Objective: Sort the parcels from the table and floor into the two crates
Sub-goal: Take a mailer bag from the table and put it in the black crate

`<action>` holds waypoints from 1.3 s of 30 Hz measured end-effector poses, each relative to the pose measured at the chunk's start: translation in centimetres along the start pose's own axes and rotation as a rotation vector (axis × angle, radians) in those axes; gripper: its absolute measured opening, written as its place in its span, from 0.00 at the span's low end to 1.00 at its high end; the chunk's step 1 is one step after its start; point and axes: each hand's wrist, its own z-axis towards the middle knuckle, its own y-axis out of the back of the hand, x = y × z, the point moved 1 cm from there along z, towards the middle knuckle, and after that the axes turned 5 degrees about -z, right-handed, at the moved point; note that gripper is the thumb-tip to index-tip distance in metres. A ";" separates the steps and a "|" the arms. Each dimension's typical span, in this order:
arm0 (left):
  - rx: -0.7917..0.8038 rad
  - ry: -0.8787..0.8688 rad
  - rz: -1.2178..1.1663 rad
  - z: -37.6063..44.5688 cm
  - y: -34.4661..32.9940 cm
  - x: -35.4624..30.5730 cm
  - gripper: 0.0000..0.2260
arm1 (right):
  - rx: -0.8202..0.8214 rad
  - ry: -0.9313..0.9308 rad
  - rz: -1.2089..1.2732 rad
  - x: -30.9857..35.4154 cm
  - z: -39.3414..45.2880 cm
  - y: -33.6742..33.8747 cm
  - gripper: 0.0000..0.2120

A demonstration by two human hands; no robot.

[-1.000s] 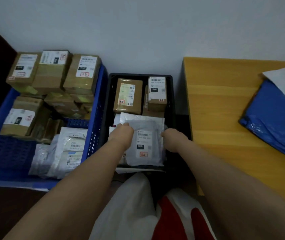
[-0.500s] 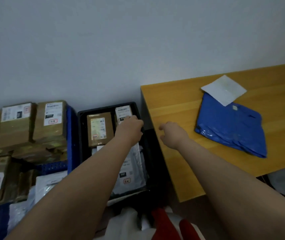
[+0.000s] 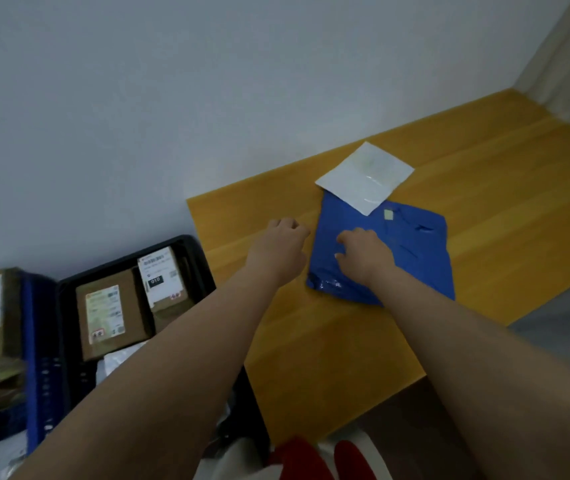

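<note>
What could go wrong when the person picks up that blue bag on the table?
The white envelope lies partly on the blue mailer bag, so lifting the bag might tip it off. Only the right hand is on the bag; the left hand is beside it, so the floppy bag may sag or slip.

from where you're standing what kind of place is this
Probably a small parcel-sorting corner in a plain room: labelled brown cardboard boxes packed in a black plastic crate, more in a blue plastic crate, and a blue plastic mailer bag on a yellow wooden table.
</note>
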 end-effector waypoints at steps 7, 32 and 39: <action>0.074 0.086 -0.003 6.8 -0.9 -2.5 0.21 | 0.080 0.003 -0.008 -5.7 7.4 -0.3 0.21; 0.105 0.214 0.001 10.0 -0.8 1.6 0.24 | 0.014 0.017 -0.081 -6.3 13.2 0.4 0.30; -0.086 0.194 -0.034 5.5 4.7 3.6 0.25 | -0.374 0.135 -0.053 -2.0 8.4 7.4 0.24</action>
